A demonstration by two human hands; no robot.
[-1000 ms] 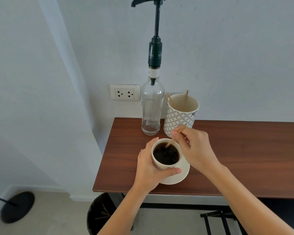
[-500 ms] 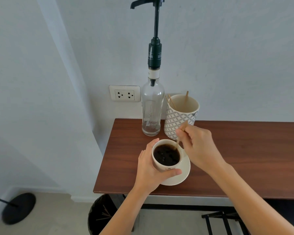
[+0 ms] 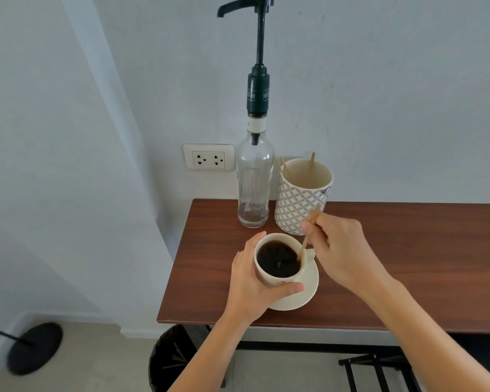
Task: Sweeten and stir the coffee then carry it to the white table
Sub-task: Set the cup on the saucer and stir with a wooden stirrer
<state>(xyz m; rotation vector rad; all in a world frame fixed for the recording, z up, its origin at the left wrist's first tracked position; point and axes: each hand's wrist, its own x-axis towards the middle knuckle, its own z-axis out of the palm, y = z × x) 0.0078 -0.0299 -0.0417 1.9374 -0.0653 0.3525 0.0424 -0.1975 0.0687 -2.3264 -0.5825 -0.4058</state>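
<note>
A cream coffee cup (image 3: 266,279) full of black coffee stands on a cream saucer (image 3: 300,295) near the left end of a brown wooden table (image 3: 408,264). My left hand (image 3: 249,287) wraps around the cup's left side, thumb across its front. My right hand (image 3: 340,250) pinches a thin wooden stir stick (image 3: 306,240), whose lower tip dips into the coffee at the cup's right rim. Behind the cup stands a clear syrup bottle (image 3: 254,179) with a tall dark pump.
A patterned holder (image 3: 300,202) with several wooden sticks stands right of the bottle against the wall. A wall socket (image 3: 208,157) sits left of the bottle. Below the table's left end is a black bin (image 3: 170,360); a black round stand base (image 3: 34,348) lies on the floor at left.
The stir stick has swept from the cup's far-middle to its right rim, with my right hand shifting right and slightly back. My left hand and the cup stay in place.
</note>
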